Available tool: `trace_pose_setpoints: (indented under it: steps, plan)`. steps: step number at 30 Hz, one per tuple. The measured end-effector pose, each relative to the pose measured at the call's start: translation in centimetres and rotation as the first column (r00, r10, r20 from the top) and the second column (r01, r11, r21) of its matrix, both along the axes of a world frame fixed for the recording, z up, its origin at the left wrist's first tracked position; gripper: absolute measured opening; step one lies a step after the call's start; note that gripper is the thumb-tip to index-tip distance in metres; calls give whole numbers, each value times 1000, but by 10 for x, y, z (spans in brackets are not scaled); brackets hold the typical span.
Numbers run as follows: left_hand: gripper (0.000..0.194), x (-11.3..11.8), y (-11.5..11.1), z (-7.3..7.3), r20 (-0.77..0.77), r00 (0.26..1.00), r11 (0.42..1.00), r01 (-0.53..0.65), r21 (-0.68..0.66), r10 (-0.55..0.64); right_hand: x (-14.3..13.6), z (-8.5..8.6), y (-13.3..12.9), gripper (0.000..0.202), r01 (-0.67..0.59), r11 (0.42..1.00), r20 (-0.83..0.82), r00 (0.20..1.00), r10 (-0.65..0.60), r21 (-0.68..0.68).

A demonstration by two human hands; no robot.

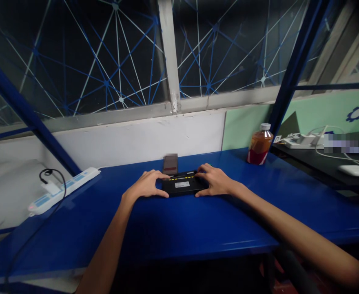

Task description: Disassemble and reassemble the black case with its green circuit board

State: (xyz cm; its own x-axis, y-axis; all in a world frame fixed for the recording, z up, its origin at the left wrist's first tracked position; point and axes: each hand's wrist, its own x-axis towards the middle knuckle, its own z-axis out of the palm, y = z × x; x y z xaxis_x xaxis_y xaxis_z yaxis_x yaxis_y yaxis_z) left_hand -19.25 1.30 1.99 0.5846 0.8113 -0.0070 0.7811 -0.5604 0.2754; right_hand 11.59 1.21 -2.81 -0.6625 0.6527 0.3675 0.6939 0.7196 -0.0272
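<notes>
A flat black box [182,190] with yellow marks sits between both hands at the middle of the blue surface [204,224] — the left hand [145,184] has its grip on one end, the right hand [215,182] on the other. Just behind is a brown flat object [170,164]; a capped bottle [260,145] stands well to the right.

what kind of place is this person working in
Probably a workshop or shared work area, though that is a guess: a blue table in a metal frame by a window, a power strip on it, and a black table alongside with chargers and cables.
</notes>
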Motion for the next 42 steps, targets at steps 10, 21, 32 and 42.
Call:
trace_pose_setpoints:
  steps: [10, 21, 32, 42]
  plan:
    - [74, -2, 0, -1, -32, 999, 998, 8, -67, -10, 1, -5, 4, 73, -38, 999, -27, 999, 38, 2]
    - [68, -3, -5, 8, 32, 996, 988, 84, -131, -81, -4, 10, -12, 70, -75, 986, -78, 995, 64, -149]
    - [67, -6, -3, 6, 74, 991, 984, 119, -134, -110, 0, 17, -13, 70, -57, 969, -129, 991, 27, -240]
    - [70, 2, -7, 7, 25, 997, 988, 79, -132, -76, -1, 15, -14, 69, -51, 978, -95, 995, 32, -200]
